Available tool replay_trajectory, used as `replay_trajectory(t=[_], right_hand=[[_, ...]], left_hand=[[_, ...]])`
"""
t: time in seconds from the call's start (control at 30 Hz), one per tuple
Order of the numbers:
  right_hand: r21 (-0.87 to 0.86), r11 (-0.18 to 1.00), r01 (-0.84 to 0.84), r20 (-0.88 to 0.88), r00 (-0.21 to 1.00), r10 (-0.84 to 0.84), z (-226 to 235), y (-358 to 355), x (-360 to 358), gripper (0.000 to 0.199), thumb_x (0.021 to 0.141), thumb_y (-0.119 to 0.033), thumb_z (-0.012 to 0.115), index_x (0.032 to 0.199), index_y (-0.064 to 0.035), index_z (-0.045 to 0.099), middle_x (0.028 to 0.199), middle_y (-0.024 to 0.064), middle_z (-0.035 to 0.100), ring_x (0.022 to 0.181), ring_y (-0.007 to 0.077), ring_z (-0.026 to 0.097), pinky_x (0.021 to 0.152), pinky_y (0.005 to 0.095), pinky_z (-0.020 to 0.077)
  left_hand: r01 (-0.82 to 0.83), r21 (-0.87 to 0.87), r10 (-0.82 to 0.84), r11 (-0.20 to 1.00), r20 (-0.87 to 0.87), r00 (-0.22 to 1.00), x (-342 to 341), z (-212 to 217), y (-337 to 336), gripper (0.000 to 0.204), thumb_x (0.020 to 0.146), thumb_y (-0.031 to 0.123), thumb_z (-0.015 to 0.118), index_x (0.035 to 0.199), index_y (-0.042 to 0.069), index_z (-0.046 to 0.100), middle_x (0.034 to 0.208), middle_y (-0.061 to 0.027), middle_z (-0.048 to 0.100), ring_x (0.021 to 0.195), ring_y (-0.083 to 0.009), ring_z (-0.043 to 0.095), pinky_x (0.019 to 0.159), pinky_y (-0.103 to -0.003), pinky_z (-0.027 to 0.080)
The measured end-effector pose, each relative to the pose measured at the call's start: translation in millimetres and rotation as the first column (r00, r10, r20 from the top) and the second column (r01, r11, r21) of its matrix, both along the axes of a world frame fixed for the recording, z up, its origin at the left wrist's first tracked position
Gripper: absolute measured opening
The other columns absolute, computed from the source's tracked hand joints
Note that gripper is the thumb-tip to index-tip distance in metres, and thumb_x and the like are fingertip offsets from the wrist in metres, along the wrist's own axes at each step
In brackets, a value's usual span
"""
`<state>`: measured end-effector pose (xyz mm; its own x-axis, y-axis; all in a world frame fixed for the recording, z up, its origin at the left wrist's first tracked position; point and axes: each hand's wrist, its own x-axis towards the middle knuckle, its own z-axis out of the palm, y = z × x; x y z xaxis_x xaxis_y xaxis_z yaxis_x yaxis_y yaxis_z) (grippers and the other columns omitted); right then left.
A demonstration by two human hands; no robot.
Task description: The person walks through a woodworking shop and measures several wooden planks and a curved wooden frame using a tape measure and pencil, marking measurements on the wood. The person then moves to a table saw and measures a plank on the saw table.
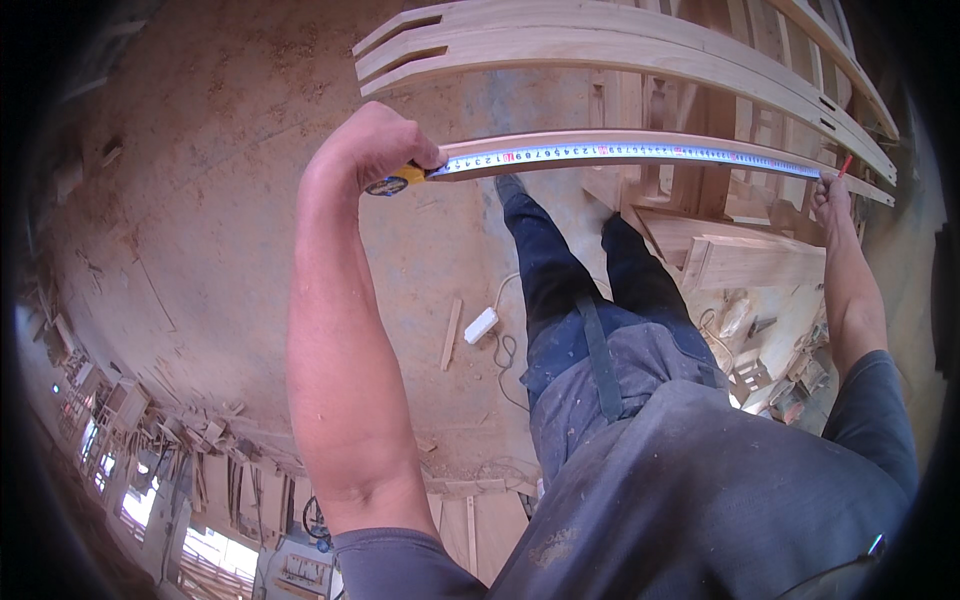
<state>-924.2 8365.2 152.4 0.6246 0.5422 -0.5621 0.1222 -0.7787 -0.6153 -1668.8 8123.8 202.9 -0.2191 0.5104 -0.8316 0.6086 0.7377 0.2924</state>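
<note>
My left hand (372,142) is closed round a yellow and black tape measure (392,182) at the near-left end of a long wooden board (620,139). The pulled-out white blade (600,154) runs along that board's edge toward the right. At the other end, my right hand (830,200) is closed by the blade's far end. A thin red pencil (846,166) sticks up from its fingers. What else those fingers pinch is too small to make out.
Long wooden pieces with slotted ends (560,45) lie beyond the board. Wooden frames stand beneath at the right, near a thick plank (755,262). On the dusty floor are a white power strip (481,325) with its cord and a wood strip (451,335). Offcuts line the left edge.
</note>
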Motion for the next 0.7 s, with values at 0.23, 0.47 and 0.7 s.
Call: replay_trajectory(t=[0.23,0.47,0.7], right_hand=[[-0.041,0.998,-0.04,-0.031,0.999,0.039,-2,2,14,0.025,0.098,-0.022,0.064,0.074,-0.0182,0.056,0.053,-0.006,0.05,0.038,0.0084,0.034,0.039,0.0296,0.025],[-0.033,0.997,-0.066,-0.047,0.997,0.064,-5,2,20,0.024,0.097,-0.021,0.064,0.075,-0.0174,0.056,0.054,-0.0054,0.051,0.038,0.0083,0.035,0.039,0.0283,0.0262],[-0.032,0.998,-0.062,-0.092,0.994,0.058,-9,1,26,0.022,0.097,-0.02,0.065,0.077,-0.0167,0.056,0.055,-0.0042,0.05,0.039,0.0086,0.035,0.039,0.027,0.0266]], left_hand=[[0.0,0.031,-0.001,1.0,0.029,1.0,-3,-2,0,0.03,0.069,0.023,0.084,0.086,-0.001,0.082,0.082,-0.0145,0.074,0.073,-0.0237,0.063,0.071,-0.038,0.051],[-0.034,0.061,0.03,0.998,0.068,0.997,-5,-9,-4,0.027,0.069,0.021,0.083,0.082,-0.002,0.08,0.077,-0.0132,0.072,0.07,-0.0236,0.061,0.067,-0.039,0.049],[-0.047,-0.022,0.047,0.999,0.017,0.999,-2,-1,-2,0.03,0.073,0.026,0.085,0.091,0.002,0.084,0.09,-0.0157,0.075,0.075,-0.026,0.064,0.068,-0.041,0.051]])
